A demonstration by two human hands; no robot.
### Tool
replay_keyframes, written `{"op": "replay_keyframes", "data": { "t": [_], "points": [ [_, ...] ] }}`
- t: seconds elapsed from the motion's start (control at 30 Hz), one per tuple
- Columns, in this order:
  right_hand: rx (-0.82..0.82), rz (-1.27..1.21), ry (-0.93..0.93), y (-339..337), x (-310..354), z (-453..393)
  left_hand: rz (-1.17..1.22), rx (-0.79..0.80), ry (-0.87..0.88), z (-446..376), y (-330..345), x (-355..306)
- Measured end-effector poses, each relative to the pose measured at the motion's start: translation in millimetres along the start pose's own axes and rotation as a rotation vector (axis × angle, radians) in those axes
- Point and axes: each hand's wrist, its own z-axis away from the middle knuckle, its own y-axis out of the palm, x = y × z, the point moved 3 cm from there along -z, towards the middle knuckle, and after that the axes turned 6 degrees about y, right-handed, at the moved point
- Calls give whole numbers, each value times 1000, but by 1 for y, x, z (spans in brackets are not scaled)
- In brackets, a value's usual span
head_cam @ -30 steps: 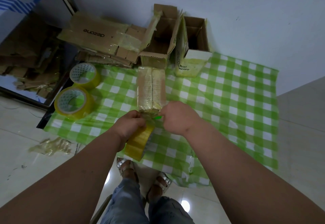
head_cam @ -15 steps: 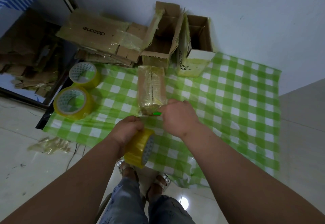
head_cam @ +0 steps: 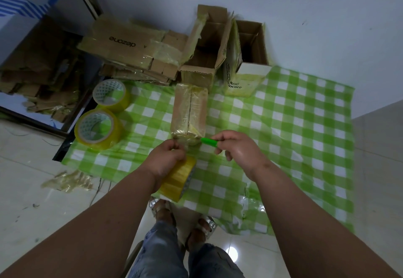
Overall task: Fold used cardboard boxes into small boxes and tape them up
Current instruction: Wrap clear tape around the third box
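Since a moment ago your right hand (head_cam: 237,151) has drawn back to the right of the taped small box (head_cam: 189,111), fingers pinching a green cutter (head_cam: 209,142) whose tip sits at the box's near corner, likely to sever the strip. Your left hand (head_cam: 169,161) grips the yellow tape roll (head_cam: 178,179) low and toward you, seemingly keeping the tape taut. On the green checked cloth (head_cam: 294,125), two spare tape rolls (head_cam: 99,128) wait at left; beyond, open boxes (head_cam: 205,59) and flattened cardboard (head_cam: 130,46) lie against the wall.

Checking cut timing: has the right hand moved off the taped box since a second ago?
Yes. The right hand, holding the green cutter, pulled rightward from the taped box.
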Motion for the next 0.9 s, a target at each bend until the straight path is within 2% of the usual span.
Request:
{"op": "replay_keyframes", "data": {
  "t": [0.1, 0.2, 0.27, 0.37, 0.43, 0.5, 0.57, 0.67, 0.7, 0.9],
  "points": [
    [-225, -15, -13, -14, -14, -1, 54, -7, -44, 4, -3, 2],
    [-341, 242, -15, -14, -33, -6, 149, 3, -96, 8, -4, 7],
    [-374, 441, -5, -10, -47, -12, 182, 27, -113, 12, -3, 9],
    [-322, 755, 39, -1, -63, -14, 193, 58, -110, 20, -2, 7],
    [-306, 863, 78, 4, -68, -10, 213, 75, -98, 25, -1, 5],
    [-355, 807, 81, 8, -65, -6, 240, 87, -82, 29, 0, 3],
    [-362, 587, 70, 15, -54, 0, 268, 97, -70, 33, 1, 1],
    [-177, 51, 101, 34, -35, 10, 296, 115, -49, 37, 3, -1],
    [-124, -58, 119, 40, -30, 14, 297, 124, -42, 38, 5, -2],
    [-130, -197, 135, 50, -16, 19, 281, 158, -10, 47, 6, -5]
  ]
}}
